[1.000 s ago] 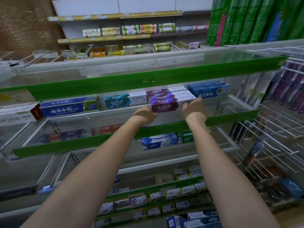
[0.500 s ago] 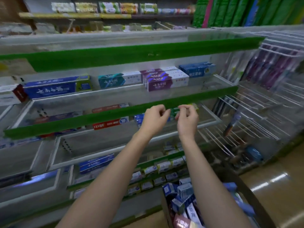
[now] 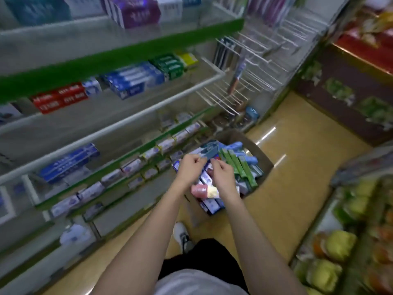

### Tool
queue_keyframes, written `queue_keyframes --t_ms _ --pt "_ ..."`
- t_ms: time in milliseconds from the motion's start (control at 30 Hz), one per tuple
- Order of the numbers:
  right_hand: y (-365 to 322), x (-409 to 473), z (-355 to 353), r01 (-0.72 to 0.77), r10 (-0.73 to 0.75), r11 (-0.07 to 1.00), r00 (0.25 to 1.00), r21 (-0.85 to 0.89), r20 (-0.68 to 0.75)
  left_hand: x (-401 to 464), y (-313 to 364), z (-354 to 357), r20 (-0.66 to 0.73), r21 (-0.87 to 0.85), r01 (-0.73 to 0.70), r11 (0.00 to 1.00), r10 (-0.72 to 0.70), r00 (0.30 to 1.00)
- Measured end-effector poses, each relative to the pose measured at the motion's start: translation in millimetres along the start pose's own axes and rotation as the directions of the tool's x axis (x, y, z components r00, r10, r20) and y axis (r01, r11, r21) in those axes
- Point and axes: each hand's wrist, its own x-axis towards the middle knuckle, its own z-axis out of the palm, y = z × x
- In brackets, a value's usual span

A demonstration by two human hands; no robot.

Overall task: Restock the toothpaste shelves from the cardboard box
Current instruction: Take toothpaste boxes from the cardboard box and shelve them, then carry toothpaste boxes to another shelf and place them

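We have come down from the purple boxes on the upper shelf a second ago — both hands are over the cardboard box on the floor now. Our left hand and right hand hang with fingers curled above the loose toothpaste boxes; through the blur we cannot tell if either grips one. Beyond, the toothpaste shelves show gaps — likely the next pick begins.
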Motion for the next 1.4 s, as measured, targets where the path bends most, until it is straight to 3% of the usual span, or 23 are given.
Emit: queue_keyframes --t_ms 300,600,833,967,1200,1400 --pt "66.8 -20.0 -10.9 -0.285 0.286 0.955 0.958 0.077 -0.005 -42.0 -35.6 35.1 0.156 -0.109 0.173 0.979 -0.155 0.975" --pt "93.0 27.1 -66.0 -0.316 0.315 0.949 0.946 -0.002 0.078 -29.5 -43.3 91.5 -0.051 -0.03 0.246 0.969 -0.248 0.967" --pt "136.4 79.6 -164.1 -0.358 0.358 0.934 0.932 0.002 0.063 -13.3 -29.4 179.0 -0.01 -0.243 0.359 0.901 -0.372 0.928" --pt "138.1 100.9 -199.7 -0.357 0.354 0.934 0.931 0.029 0.086 -6.2 -32.6 217.0 -0.018 -0.405 0.422 0.811 -0.469 0.883" --pt "140.2 125.8 -205.4 -0.432 0.416 0.898 0.895 0.079 0.163 6.2 -33.1 249.2 -0.014 -0.399 0.472 0.786 -0.52 0.854" --pt "142.7 162.1 -215.6 -0.514 0.502 0.855 0.854 0.069 0.132 44.6 -33.9 270.2 0.014 -0.358 0.516 0.778 -0.548 0.837"
